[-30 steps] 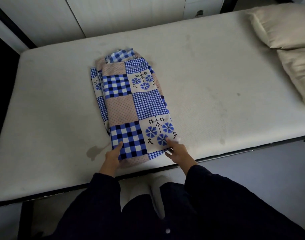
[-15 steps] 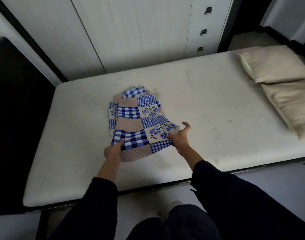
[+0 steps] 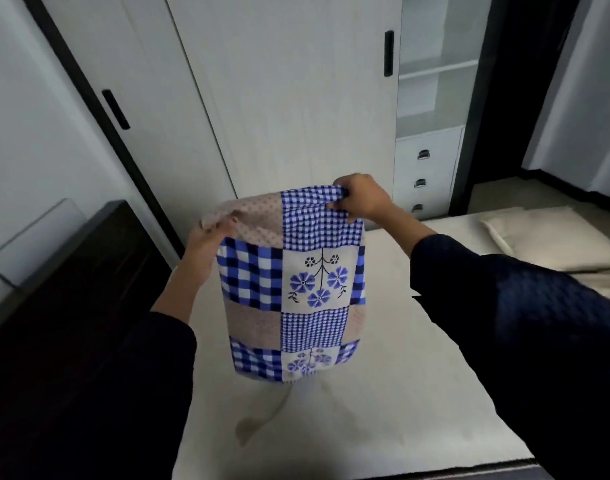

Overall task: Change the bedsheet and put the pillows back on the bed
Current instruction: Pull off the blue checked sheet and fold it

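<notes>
Now both hands, left hand [image 3: 206, 242] and right hand [image 3: 360, 197], pinch the folded patchwork bedsheet's [image 3: 291, 292] top corners above the bare mattress [image 3: 383, 393]; shaking outward should unfold it evenly.

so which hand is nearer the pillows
Right. The right hand grips a top corner of the bedsheet on the side toward the pillows; the left hand grips the other corner, farther away.
</notes>
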